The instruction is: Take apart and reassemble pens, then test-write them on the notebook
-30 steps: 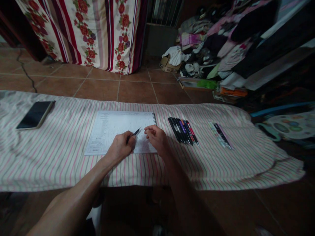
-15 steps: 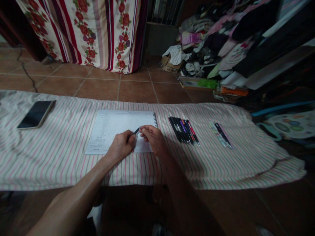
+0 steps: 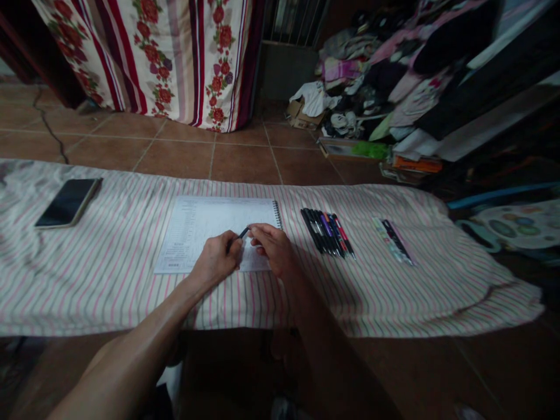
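Note:
My left hand (image 3: 221, 254) is closed around a dark pen (image 3: 243, 233), which points up and to the right. The fingertips of my right hand (image 3: 271, 244) pinch the pen's far end. Both hands are over a spiral notebook (image 3: 177, 233) whose page looks white with faint print; its coil runs along the right edge. Right of the notebook lies a row of several pens (image 3: 326, 233), mostly black, with a purple and a red one among them. A smaller group of slim pens (image 3: 396, 241) lies farther right.
A striped cloth (image 3: 109, 262) covers the long table. A phone (image 3: 69, 203) lies at the left. Beyond the table are a tiled floor (image 3: 175, 154), a floral curtain (image 3: 184, 64) and a heap of clothes (image 3: 371, 76). A chair with a patterned seat (image 3: 520, 224) stands at the right.
Hands and pen hold nearly the same pose. The whole view has shifted very slightly, with the phone and notebook appearing a little farther right.

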`<state>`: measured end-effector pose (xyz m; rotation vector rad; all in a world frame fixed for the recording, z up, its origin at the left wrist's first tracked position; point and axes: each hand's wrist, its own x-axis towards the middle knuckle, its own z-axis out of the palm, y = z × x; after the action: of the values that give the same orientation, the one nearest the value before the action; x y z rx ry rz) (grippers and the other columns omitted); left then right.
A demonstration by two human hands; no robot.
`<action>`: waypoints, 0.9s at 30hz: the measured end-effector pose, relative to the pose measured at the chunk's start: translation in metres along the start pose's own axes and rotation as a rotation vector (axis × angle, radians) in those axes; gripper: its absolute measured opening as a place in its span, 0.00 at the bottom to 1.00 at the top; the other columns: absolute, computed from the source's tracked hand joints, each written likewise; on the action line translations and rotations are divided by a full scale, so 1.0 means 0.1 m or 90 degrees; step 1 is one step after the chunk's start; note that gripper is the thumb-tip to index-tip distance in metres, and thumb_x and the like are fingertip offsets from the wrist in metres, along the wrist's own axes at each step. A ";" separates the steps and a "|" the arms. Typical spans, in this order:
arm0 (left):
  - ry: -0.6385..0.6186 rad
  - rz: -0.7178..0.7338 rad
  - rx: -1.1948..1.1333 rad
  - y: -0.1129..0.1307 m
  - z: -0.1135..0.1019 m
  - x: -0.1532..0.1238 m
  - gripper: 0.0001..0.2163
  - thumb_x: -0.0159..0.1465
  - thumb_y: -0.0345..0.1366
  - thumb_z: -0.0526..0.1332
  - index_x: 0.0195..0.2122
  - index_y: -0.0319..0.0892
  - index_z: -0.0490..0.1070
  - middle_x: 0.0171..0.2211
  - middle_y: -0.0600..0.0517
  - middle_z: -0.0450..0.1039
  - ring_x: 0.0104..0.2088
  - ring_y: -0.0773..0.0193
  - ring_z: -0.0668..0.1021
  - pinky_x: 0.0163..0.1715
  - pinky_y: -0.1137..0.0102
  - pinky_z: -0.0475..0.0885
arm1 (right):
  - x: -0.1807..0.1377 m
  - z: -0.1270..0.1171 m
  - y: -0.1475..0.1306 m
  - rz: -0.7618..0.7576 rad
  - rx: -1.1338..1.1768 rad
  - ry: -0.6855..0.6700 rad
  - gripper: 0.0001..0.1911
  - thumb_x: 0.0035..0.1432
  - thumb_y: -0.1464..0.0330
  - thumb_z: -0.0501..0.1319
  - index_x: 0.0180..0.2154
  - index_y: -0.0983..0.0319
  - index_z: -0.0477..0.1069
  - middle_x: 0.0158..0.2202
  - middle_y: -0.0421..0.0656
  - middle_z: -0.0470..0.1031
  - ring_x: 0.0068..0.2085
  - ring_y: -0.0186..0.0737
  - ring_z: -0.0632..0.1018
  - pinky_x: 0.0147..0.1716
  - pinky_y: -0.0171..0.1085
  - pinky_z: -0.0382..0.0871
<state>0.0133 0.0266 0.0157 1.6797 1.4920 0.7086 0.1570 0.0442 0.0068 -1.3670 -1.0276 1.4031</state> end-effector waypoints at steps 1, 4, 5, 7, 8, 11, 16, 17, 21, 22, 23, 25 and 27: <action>-0.001 0.000 -0.003 0.00 0.00 0.00 0.10 0.63 0.37 0.50 0.27 0.42 0.64 0.15 0.55 0.69 0.15 0.69 0.70 0.22 0.73 0.63 | 0.01 0.00 0.01 -0.003 0.002 -0.003 0.13 0.47 0.60 0.61 0.33 0.62 0.73 0.31 0.41 0.75 0.28 0.31 0.72 0.21 0.28 0.60; 0.000 -0.001 -0.006 -0.01 0.00 0.01 0.10 0.63 0.37 0.50 0.26 0.42 0.64 0.14 0.56 0.69 0.15 0.69 0.70 0.22 0.73 0.63 | 0.03 -0.01 0.04 0.001 0.012 -0.003 0.14 0.47 0.59 0.62 0.33 0.61 0.73 0.32 0.41 0.75 0.29 0.31 0.72 0.22 0.29 0.60; 0.001 -0.001 -0.005 -0.01 0.00 0.01 0.10 0.63 0.37 0.50 0.26 0.42 0.64 0.14 0.56 0.69 0.15 0.69 0.70 0.22 0.73 0.63 | 0.03 -0.01 0.05 0.004 0.014 -0.005 0.14 0.47 0.59 0.62 0.33 0.61 0.73 0.32 0.42 0.75 0.29 0.31 0.72 0.22 0.29 0.60; 0.004 -0.003 -0.003 -0.01 0.00 0.01 0.10 0.63 0.37 0.50 0.25 0.42 0.63 0.14 0.56 0.68 0.14 0.69 0.69 0.22 0.74 0.63 | 0.04 -0.01 0.05 0.003 0.016 -0.006 0.15 0.47 0.58 0.62 0.33 0.62 0.73 0.32 0.42 0.75 0.28 0.31 0.72 0.22 0.29 0.60; 0.006 -0.004 -0.004 0.00 0.00 0.01 0.10 0.63 0.36 0.50 0.25 0.42 0.63 0.14 0.56 0.68 0.14 0.69 0.69 0.22 0.74 0.63 | 0.04 -0.01 0.04 0.000 0.017 -0.004 0.15 0.47 0.59 0.62 0.33 0.62 0.74 0.31 0.42 0.75 0.28 0.31 0.72 0.22 0.29 0.60; 0.005 -0.007 -0.016 0.01 0.01 0.01 0.09 0.63 0.37 0.51 0.26 0.42 0.63 0.14 0.56 0.68 0.13 0.69 0.69 0.21 0.74 0.63 | 0.03 0.00 0.02 -0.011 0.018 0.002 0.14 0.46 0.59 0.62 0.31 0.63 0.73 0.29 0.41 0.74 0.28 0.30 0.71 0.22 0.29 0.60; 0.008 -0.013 -0.050 0.02 0.03 0.01 0.09 0.63 0.37 0.51 0.27 0.42 0.63 0.14 0.57 0.68 0.13 0.70 0.70 0.19 0.75 0.62 | 0.05 -0.01 0.03 -0.010 0.048 0.004 0.13 0.46 0.61 0.63 0.33 0.63 0.74 0.28 0.41 0.74 0.29 0.31 0.73 0.27 0.31 0.66; 0.008 -0.015 -0.055 0.02 0.04 0.01 0.09 0.63 0.37 0.51 0.27 0.42 0.63 0.14 0.57 0.68 0.12 0.70 0.70 0.19 0.75 0.62 | 0.05 -0.01 0.04 -0.007 0.060 0.008 0.13 0.45 0.62 0.63 0.33 0.63 0.74 0.27 0.40 0.75 0.29 0.31 0.74 0.28 0.32 0.67; 0.005 -0.020 -0.055 0.02 0.05 0.02 0.09 0.63 0.37 0.51 0.27 0.42 0.63 0.14 0.56 0.68 0.12 0.70 0.69 0.18 0.75 0.63 | 0.05 -0.03 0.04 -0.007 0.100 0.019 0.12 0.43 0.64 0.64 0.33 0.63 0.73 0.26 0.40 0.75 0.29 0.32 0.75 0.31 0.33 0.70; 0.005 -0.021 -0.054 0.02 0.05 0.02 0.09 0.63 0.37 0.51 0.27 0.42 0.63 0.14 0.56 0.68 0.12 0.70 0.69 0.18 0.75 0.63 | 0.05 -0.04 0.04 -0.011 0.103 0.018 0.12 0.43 0.64 0.64 0.32 0.63 0.74 0.26 0.40 0.75 0.29 0.32 0.75 0.32 0.33 0.71; 0.005 -0.022 -0.053 0.02 0.06 0.03 0.09 0.62 0.37 0.51 0.26 0.42 0.63 0.14 0.56 0.68 0.12 0.71 0.69 0.19 0.75 0.63 | 0.05 -0.06 0.03 -0.014 0.103 0.017 0.12 0.43 0.65 0.64 0.32 0.63 0.74 0.26 0.40 0.75 0.29 0.32 0.76 0.31 0.33 0.71; 0.007 -0.024 -0.053 0.01 0.06 0.03 0.09 0.63 0.37 0.51 0.27 0.43 0.63 0.14 0.56 0.69 0.12 0.71 0.69 0.19 0.75 0.63 | 0.04 -0.09 0.03 -0.016 0.090 0.017 0.11 0.44 0.65 0.63 0.32 0.63 0.74 0.27 0.41 0.76 0.30 0.33 0.76 0.30 0.32 0.70; 0.009 -0.027 -0.055 -0.01 0.06 0.03 0.09 0.63 0.37 0.51 0.27 0.43 0.63 0.14 0.57 0.69 0.12 0.71 0.69 0.18 0.75 0.63 | 0.04 -0.13 0.03 -0.022 0.059 0.024 0.11 0.45 0.65 0.63 0.33 0.63 0.74 0.28 0.41 0.76 0.31 0.34 0.77 0.28 0.32 0.70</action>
<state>0.0185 0.0282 0.0113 1.5775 1.4812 0.7534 0.1695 0.0469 0.0022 -1.2984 -0.9457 1.3778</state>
